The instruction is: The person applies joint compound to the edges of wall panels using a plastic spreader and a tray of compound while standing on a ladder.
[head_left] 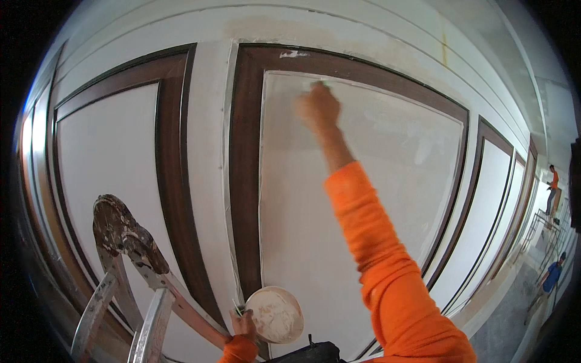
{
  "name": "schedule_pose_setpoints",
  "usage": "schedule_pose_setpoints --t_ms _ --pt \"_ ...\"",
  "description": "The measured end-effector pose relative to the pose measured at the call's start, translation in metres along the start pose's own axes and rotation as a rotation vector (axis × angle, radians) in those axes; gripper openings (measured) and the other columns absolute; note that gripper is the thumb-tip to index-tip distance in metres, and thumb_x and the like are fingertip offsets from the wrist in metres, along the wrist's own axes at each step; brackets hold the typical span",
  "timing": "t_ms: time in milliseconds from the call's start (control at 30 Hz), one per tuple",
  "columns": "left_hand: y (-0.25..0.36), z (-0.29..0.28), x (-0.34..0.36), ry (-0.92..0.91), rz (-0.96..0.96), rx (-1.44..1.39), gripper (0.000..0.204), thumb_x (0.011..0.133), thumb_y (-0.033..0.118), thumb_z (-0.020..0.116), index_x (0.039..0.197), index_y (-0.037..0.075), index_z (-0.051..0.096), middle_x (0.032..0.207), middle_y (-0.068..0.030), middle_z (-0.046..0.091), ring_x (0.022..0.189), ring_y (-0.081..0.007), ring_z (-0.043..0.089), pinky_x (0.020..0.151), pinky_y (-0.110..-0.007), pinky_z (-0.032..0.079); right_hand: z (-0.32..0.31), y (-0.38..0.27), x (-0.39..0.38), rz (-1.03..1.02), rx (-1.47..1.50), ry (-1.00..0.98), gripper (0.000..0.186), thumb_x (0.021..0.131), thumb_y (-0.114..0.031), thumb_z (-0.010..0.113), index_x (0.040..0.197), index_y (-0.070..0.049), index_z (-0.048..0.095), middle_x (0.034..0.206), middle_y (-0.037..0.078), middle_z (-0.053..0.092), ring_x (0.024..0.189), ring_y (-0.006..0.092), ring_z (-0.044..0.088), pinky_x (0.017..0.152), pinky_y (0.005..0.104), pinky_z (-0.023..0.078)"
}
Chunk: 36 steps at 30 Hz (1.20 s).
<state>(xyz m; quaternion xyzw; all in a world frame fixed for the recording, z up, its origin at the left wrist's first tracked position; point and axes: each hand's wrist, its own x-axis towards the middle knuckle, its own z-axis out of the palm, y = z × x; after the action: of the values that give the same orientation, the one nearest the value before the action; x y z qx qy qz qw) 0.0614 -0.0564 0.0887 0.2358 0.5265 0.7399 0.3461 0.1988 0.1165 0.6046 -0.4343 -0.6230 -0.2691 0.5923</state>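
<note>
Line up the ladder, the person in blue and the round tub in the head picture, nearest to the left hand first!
1. Round tub: right beside the left hand, on its right.
2. Ladder: to the hand's left.
3. Person in blue: far off, at the right edge.

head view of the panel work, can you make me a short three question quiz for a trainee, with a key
1. True or false: the left hand is higher up the wall than the right hand.
2. Multiple choice: what colour is the frame around the pale panel that the right hand is raised to?
a) light grey
b) dark brown
c) bright blue
3. Fill in the blank: in the picture, the stepladder stands to the ____ of the round tub held in the left hand.

Key: 1 false; 2 b; 3 left.
</note>
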Motion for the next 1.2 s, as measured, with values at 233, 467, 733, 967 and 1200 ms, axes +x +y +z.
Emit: schedule_pose_setpoints --t_ms 233,467,733,967,1200 --pt "-0.025 -0.007 0.014 0.058 -0.027 -0.192 0.042 0.081 0.011 0.055 0.119 0.004 0.037 0.091 -0.0114 0.054 0.081 -0.0219 0.056 0.071 -0.033 0.047 -0.050 -0.073 -0.039 -0.182 0.272 -0.199 0.045 0.073 -0.011 0.057 0.115 0.004 0.050 0.106 0.023 0.059 0.088 0.0360 0.062 0.075 0.0436 0.051" --pt "-0.025 -0.005 0.017 0.034 -0.150 -0.166 0.042 0.080 0.011 0.057 0.117 0.006 0.038 0.091 -0.0102 0.053 0.079 -0.0223 0.055 0.068 -0.034 0.047 -0.044 0.051 -0.060 -0.642 -0.172 0.172 0.051 0.081 -0.009 0.054 0.129 0.000 0.039 0.129 0.017 0.048 0.118 0.0282 0.048 0.094 0.0430 0.038" --pt "-0.012 0.001 0.005 -0.003 -0.126 -0.159 0.042 0.082 0.015 0.058 0.116 0.003 0.038 0.089 -0.0102 0.053 0.075 -0.0212 0.054 0.066 -0.034 0.047 0.001 0.052 -0.031 -0.857 -0.260 0.114 0.051 0.087 -0.011 0.047 0.135 -0.002 0.033 0.142 0.015 0.033 0.129 0.0279 0.036 0.106 0.0464 0.028" --pt "-0.055 -0.012 0.024 -0.074 -0.111 -0.196 0.047 0.082 0.015 0.058 0.120 0.003 0.035 0.089 -0.0106 0.054 0.074 -0.0208 0.054 0.063 -0.034 0.047 -0.032 0.048 -0.060 -0.746 -0.120 -0.164 0.051 0.081 -0.004 0.048 0.131 0.000 0.040 0.130 0.019 0.047 0.120 0.0339 0.046 0.101 0.0421 0.037" --pt "0.005 0.000 -0.003 -0.009 -0.098 -0.097 0.042 0.081 0.012 0.057 0.116 0.003 0.037 0.085 -0.0092 0.053 0.070 -0.0188 0.053 0.062 -0.032 0.047 -0.084 0.091 -0.046 0.011 0.010 -0.076 0.043 0.085 -0.012 0.044 0.125 0.004 0.043 0.120 0.027 0.051 0.105 0.0392 0.056 0.091 0.0453 0.045"
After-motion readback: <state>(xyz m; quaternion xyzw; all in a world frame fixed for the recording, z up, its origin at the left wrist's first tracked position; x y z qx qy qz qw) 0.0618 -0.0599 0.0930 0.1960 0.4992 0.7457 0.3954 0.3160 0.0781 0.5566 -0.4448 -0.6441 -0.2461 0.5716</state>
